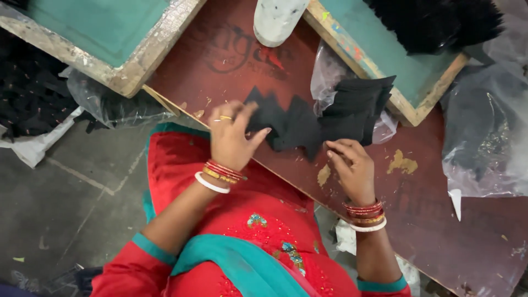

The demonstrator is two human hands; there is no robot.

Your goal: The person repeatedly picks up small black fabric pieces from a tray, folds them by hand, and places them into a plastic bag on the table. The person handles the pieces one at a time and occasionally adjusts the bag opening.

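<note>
Head camera looks straight down on my work at the edge of a dark red-brown worktable (440,220), and I judge the job is in its early-to-middle part. My left hand (232,137) lies on the black fabric pieces (291,124) that are spread flat near the table edge; its fingers are extended and press on the left end of the cloth, thumb against the edge, so it is a light pinch more than a fist. My right hand (352,168) rests just beside the lower right corner of the same pieces, fingers curled down with the tips touching the cloth; if it really grips a piece, I cannot tell. Behind them, a stack of black cut pieces (357,107) sits half inside a clear plastic bag (330,71), touching the spread ones, so many pieces seem not handled yet. I see no separate finished pile on the table, so how many are done is not visible. A wooden frame with teal mesh (385,60) lies to the upper right, a second wooden frame (104,49) to the upper left, and a white plastic bottle (275,19) stands between them. More black cloth (27,93) is heaped on the floor side
</note>
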